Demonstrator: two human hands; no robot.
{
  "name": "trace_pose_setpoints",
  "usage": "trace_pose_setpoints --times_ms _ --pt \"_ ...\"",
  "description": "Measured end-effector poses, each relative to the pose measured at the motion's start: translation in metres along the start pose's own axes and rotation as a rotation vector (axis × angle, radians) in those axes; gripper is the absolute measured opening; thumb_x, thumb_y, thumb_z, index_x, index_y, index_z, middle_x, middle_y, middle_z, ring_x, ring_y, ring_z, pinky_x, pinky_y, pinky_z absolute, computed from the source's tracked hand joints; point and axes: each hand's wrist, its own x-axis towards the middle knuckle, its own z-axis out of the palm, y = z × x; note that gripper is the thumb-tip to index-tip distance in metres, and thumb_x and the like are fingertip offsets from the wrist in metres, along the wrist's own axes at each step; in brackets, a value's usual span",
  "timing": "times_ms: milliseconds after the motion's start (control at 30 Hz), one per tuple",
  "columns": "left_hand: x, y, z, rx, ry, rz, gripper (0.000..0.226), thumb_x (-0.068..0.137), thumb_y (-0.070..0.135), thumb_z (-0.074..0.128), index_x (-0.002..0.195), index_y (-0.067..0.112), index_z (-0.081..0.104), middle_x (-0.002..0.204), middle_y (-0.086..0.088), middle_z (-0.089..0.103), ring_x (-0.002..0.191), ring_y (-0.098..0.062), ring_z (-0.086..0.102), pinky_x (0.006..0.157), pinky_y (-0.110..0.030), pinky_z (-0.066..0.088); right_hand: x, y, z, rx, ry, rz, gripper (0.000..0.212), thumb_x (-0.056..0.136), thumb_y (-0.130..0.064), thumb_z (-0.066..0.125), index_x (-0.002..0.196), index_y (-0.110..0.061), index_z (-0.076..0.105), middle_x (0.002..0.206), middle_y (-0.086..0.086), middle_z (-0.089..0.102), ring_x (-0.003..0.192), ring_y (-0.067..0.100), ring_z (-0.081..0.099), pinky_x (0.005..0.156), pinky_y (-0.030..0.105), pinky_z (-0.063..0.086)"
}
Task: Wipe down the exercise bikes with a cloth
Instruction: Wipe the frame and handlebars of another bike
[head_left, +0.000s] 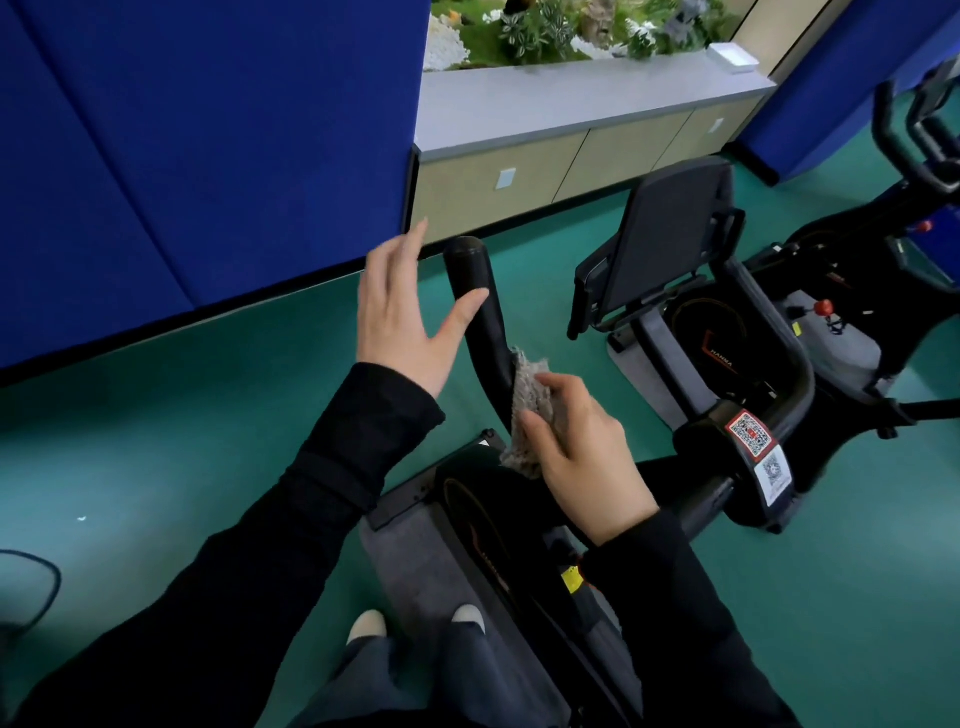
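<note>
Cloth (530, 410) on handlebar (475, 273), green floor (182, 415) leftward

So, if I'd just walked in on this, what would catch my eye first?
Probably the two hands at centre: the right hand pinches a grey cloth against a black handlebar, while the left hand is spread open beside the bar's upper end. Behind them a deep blue wall fills the upper left, and a black seat back stands over the green floor at right.

The cloth (530, 410) lies against the handlebar (478, 280), under the right hand (587, 457) (a second bike (670, 239) stands beyond, to the right).
</note>
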Motion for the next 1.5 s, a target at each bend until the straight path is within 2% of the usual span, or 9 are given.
trace_pose_setpoints --times_ms 300,433,633,800,967,1133,1233,1400,1500 --pt "-0.002 0.004 -0.011 0.46 -0.073 0.747 0.02 0.088 0.024 0.061 0.101 0.012 0.07 0.119 -0.005 0.064 0.122 -0.024 0.048 0.099 -0.039 0.03 0.001 -0.021 0.018 -0.108 0.263 -0.036 0.037 0.09 -0.02 0.061 0.125 -0.01 0.054 0.109 0.01 0.065 0.094 0.033 0.063 0.073 0.037 0.047" --pt "0.012 0.011 -0.005 0.504 -0.187 0.821 0.019 0.089 0.023 0.056 0.088 0.013 0.072 0.097 -0.002 0.07 0.112 -0.024 0.059 0.104 -0.039 0.028 0.006 -0.026 0.022 -0.174 0.279 -0.053 0.024 0.09 -0.022 0.061 0.112 -0.012 0.056 0.1 0.008 0.061 0.081 0.034 0.059 0.059 0.029 0.029" --pt "0.017 0.014 0.001 0.573 -0.21 0.852 0.026 0.089 0.029 0.057 0.076 0.013 0.073 0.082 0.0 0.067 0.099 -0.025 0.062 0.108 -0.04 0.024 -0.016 -0.022 0.018 -0.174 0.298 -0.055 0.018 0.089 -0.019 0.063 0.105 -0.012 0.058 0.098 0.008 0.063 0.077 0.033 0.061 0.059 0.035 0.044" --pt "0.01 0.014 0.007 0.587 -0.241 0.865 0.028 0.088 0.031 0.057 0.076 0.011 0.074 0.078 -0.001 0.067 0.096 -0.025 0.062 0.111 -0.041 0.02 0.001 -0.006 0.001 0.001 0.108 0.106 0.027 0.093 -0.027 0.056 0.118 -0.016 0.057 0.088 0.003 0.066 0.087 0.029 0.06 0.074 0.03 0.04" --pt "0.011 0.01 0.008 0.558 -0.211 0.854 0.026 0.088 0.028 0.058 0.074 0.012 0.073 0.075 0.0 0.065 0.092 -0.025 0.062 0.11 -0.04 0.021 0.033 0.021 -0.026 0.266 -0.406 0.242 0.035 0.095 -0.023 0.054 0.129 -0.012 0.053 0.109 0.004 0.065 0.103 0.019 0.061 0.092 0.024 0.046" --pt "0.008 0.009 0.015 0.567 -0.154 0.842 0.026 0.088 0.024 0.056 0.071 0.012 0.072 0.073 -0.001 0.063 0.088 -0.027 0.062 0.11 -0.04 0.022 0.059 0.028 -0.031 0.58 -0.735 0.426 0.037 0.098 -0.02 0.046 0.13 -0.002 0.051 0.129 0.022 0.057 0.121 0.038 0.053 0.104 0.046 0.04" --pt "0.009 0.008 0.016 0.579 -0.142 0.834 0.027 0.089 0.024 0.055 0.071 0.012 0.071 0.073 0.0 0.063 0.088 -0.026 0.062 0.11 -0.04 0.021 0.061 0.031 -0.037 0.52 -0.827 0.365 0.035 0.099 -0.021 0.043 0.124 -0.001 0.055 0.122 0.016 0.062 0.106 0.024 0.06 0.093 0.026 0.047" --pt "0.008 0.008 0.018 0.594 -0.128 0.825 0.026 0.089 0.022 0.056 0.071 0.011 0.071 0.073 0.001 0.063 0.089 -0.026 0.061 0.11 -0.041 0.022 0.046 0.047 -0.05 0.159 -0.889 0.209 0.033 0.097 -0.031 0.047 0.114 -0.005 0.06 0.117 0.007 0.065 0.107 0.019 0.06 0.101 0.031 0.04" --pt "0.006 0.01 0.02 0.634 -0.111 0.809 0.025 0.088 0.022 0.055 0.072 0.01 0.071 0.073 0.0 0.062 0.089 -0.027 0.061 0.11 -0.041 0.021 0.038 0.038 -0.041 0.325 -0.726 0.243 0.03 0.097 -0.023 0.05 0.114 0.0 0.059 0.116 0.02 0.065 0.1 0.021 0.06 0.101 0.042 0.042"
